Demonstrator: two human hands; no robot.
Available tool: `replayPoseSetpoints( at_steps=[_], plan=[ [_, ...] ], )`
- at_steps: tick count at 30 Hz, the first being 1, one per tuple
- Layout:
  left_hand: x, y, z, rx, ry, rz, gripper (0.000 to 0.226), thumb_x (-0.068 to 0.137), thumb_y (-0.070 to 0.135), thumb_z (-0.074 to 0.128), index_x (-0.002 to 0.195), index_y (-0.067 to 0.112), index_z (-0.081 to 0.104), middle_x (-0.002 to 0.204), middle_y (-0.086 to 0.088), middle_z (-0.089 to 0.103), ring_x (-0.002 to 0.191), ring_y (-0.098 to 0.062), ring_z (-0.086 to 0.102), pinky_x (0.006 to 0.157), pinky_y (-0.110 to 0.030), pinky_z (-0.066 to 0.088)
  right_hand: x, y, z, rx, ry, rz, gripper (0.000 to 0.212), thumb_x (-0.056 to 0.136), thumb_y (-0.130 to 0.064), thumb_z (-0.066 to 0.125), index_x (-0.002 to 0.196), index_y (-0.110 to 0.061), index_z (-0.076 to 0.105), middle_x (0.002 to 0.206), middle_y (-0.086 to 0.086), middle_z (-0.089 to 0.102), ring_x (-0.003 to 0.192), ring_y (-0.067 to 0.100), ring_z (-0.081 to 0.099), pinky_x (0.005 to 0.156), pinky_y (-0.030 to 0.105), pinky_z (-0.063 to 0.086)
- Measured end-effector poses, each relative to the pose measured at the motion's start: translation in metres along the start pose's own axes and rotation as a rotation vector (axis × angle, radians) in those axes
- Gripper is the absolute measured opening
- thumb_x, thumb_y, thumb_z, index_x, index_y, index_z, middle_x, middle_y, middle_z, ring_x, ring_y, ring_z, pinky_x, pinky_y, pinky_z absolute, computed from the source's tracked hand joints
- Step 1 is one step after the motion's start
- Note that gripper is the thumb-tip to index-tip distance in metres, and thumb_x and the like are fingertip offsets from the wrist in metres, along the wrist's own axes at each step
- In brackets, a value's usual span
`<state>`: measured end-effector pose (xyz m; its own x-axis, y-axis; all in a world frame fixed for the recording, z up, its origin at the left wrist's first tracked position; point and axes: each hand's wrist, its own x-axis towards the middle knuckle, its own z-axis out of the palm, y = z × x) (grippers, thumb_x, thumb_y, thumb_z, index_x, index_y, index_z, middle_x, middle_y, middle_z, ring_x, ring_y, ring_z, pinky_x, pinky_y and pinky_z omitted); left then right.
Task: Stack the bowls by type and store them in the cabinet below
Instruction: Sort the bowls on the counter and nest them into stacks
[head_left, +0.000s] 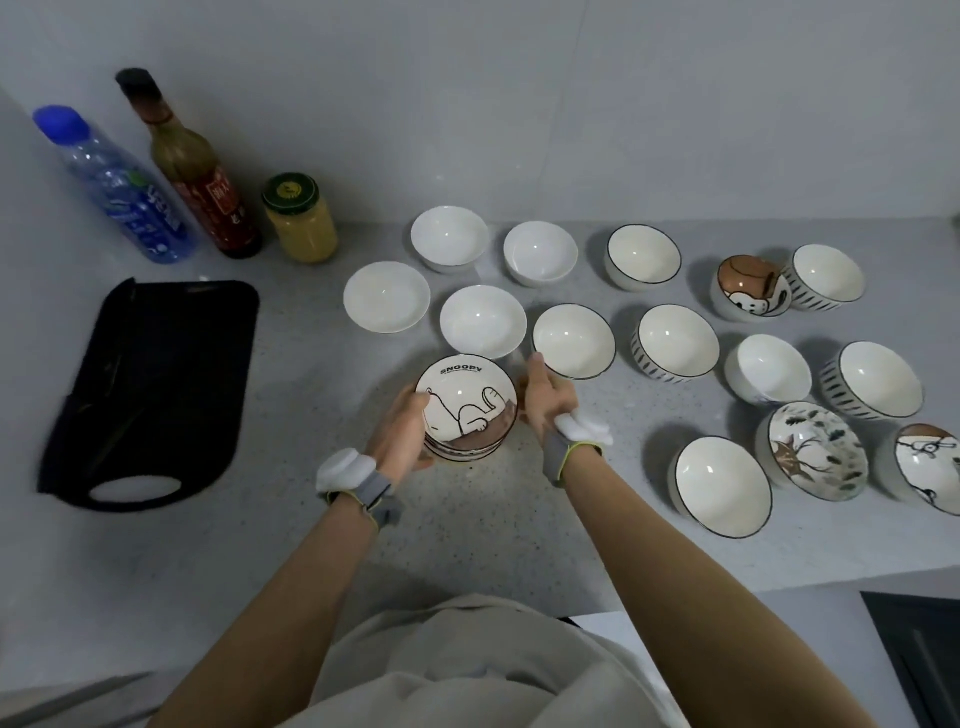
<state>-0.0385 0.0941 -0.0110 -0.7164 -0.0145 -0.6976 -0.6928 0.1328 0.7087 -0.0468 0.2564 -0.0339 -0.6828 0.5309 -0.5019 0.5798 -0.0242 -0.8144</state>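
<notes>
At the far left, a black cutting board (150, 395) is lying on the grey worktop (291, 519), and behind it a clear water bottle (117, 187), a dark sauce bottle (195, 171) and a jar of yellow paste (301, 218) are standing against the wall. Near the middle, both hands are gripping a short stack of Snoopy bowls (466, 408): the left hand (402, 431) is curling round its left side with the thumb on the rim, and the right hand (548, 397) is clasping its right side. Whether the stack is resting on the worktop or is raised off it cannot be told. Just behind it, four plain white bowls (387, 296) are sitting apart in a loose cluster. Further right, black-rimmed bowls with striped outsides (675, 340) are standing singly, and one such bowl (719, 486) is sitting nearer the front edge. At the right end, a cartoon bowl (750, 288) is leaning against a striped one, a leaf-patterned bowl (810, 449) is sitting near the front, and another cartoon bowl (927, 462) is lying beside it at the frame's edge.
</notes>
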Motion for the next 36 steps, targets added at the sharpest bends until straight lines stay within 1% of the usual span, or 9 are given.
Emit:
replayPoseSetpoints(
  at_steps=[3, 6, 7, 12, 16, 19, 27, 30, 36],
  plan=[
    [0.002, 0.0, 0.007, 0.027, 0.039, 0.005, 0.035, 0.097, 0.033, 0.037, 0.131, 0.032, 0.046, 0.117, -0.003, 0.051, 0.103, -0.026, 0.054, 0.087, -0.049, 0.054, 0.011, -0.001, -0.018, 0.164, 0.03, 0.233, 0.047, 0.096, -0.048, 0.04, 0.101, -0.006, 0.061, 0.085, 0.011, 0.063, 0.069, 0.028, 0.06, 0.069, 0.04, 0.054],
    [0.0, 0.001, 0.013, -0.033, 0.054, -0.019, 0.033, 0.097, 0.028, 0.038, 0.129, 0.03, 0.047, 0.114, -0.002, 0.051, 0.1, -0.025, 0.053, 0.086, -0.048, 0.053, 0.032, 0.003, -0.031, 0.211, 0.013, 0.307, 0.068, 0.086, -0.061, 0.04, 0.124, -0.006, 0.049, 0.12, 0.009, 0.059, 0.096, 0.031, 0.062, 0.084, 0.049, 0.056],
    [-0.001, 0.0, 0.014, -0.049, 0.059, -0.024, 0.033, 0.097, 0.026, 0.037, 0.129, 0.03, 0.047, 0.114, -0.002, 0.051, 0.099, -0.025, 0.052, 0.086, -0.049, 0.053, 0.043, 0.009, -0.033, 0.226, 0.004, 0.313, 0.076, 0.081, -0.064, 0.041, 0.129, -0.006, 0.047, 0.124, 0.014, 0.059, 0.098, 0.034, 0.064, 0.078, 0.05, 0.058],
    [-0.009, -0.007, 0.017, -0.012, 0.119, -0.018, 0.033, 0.096, 0.03, 0.038, 0.129, 0.031, 0.047, 0.124, -0.003, 0.052, 0.11, -0.026, 0.054, 0.085, -0.05, 0.054, 0.054, 0.004, -0.043, 0.283, 0.007, 0.253, 0.04, 0.092, -0.018, 0.036, 0.127, 0.001, 0.038, 0.103, 0.029, 0.066, 0.055, 0.029, 0.066, 0.042, 0.03, 0.053],
    [-0.014, -0.009, 0.016, -0.018, 0.127, -0.03, 0.023, 0.095, 0.033, 0.041, 0.116, 0.036, 0.048, 0.131, -0.003, 0.053, 0.118, -0.028, 0.053, 0.08, -0.048, 0.055, 0.044, 0.003, -0.051, 0.367, 0.009, 0.224, 0.037, 0.093, -0.004, 0.028, 0.129, 0.001, 0.034, 0.106, 0.035, 0.064, 0.054, 0.028, 0.066, 0.039, 0.026, 0.051],
    [-0.016, -0.011, 0.015, 0.011, 0.113, -0.014, 0.034, 0.096, 0.033, 0.041, 0.129, 0.036, 0.045, 0.134, -0.003, 0.05, 0.12, -0.029, 0.051, 0.084, -0.051, 0.054, 0.032, -0.001, -0.058, 0.425, 0.019, 0.179, 0.033, 0.094, -0.001, 0.026, 0.125, -0.001, 0.036, 0.101, 0.034, 0.062, 0.057, 0.03, 0.062, 0.037, 0.026, 0.052],
    [-0.024, -0.011, 0.015, 0.011, 0.106, -0.014, 0.034, 0.095, 0.048, 0.04, 0.127, 0.038, 0.046, 0.13, 0.0, 0.052, 0.114, -0.025, 0.054, 0.083, -0.046, 0.055, 0.005, -0.032, -0.065, 0.241, -0.076, -0.134, 0.021, 0.095, -0.008, 0.03, 0.11, -0.005, 0.045, 0.066, 0.017, 0.058, 0.042, 0.023, 0.049, 0.04, 0.025, 0.044],
    [-0.027, -0.013, 0.012, -0.017, 0.108, -0.012, 0.028, 0.096, 0.052, 0.038, 0.117, 0.037, 0.047, 0.124, 0.0, 0.055, 0.109, -0.023, 0.057, 0.086, -0.049, 0.055, -0.008, -0.035, -0.056, 0.049, -0.098, -0.341, 0.019, 0.093, -0.013, 0.036, 0.104, -0.01, 0.05, 0.07, 0.016, 0.06, 0.04, 0.021, 0.048, 0.039, 0.023, 0.039],
    [-0.034, -0.016, 0.007, -0.073, 0.032, -0.004, 0.039, 0.096, 0.057, 0.031, 0.119, 0.031, 0.049, 0.122, 0.005, 0.053, 0.111, -0.02, 0.056, 0.094, -0.043, 0.05, -0.035, -0.031, -0.044, -0.321, -0.278, -0.601, 0.031, 0.096, -0.021, 0.039, 0.125, -0.016, 0.051, 0.097, 0.008, 0.066, 0.086, 0.029, 0.061, 0.079, 0.034, 0.05]
  ],
)
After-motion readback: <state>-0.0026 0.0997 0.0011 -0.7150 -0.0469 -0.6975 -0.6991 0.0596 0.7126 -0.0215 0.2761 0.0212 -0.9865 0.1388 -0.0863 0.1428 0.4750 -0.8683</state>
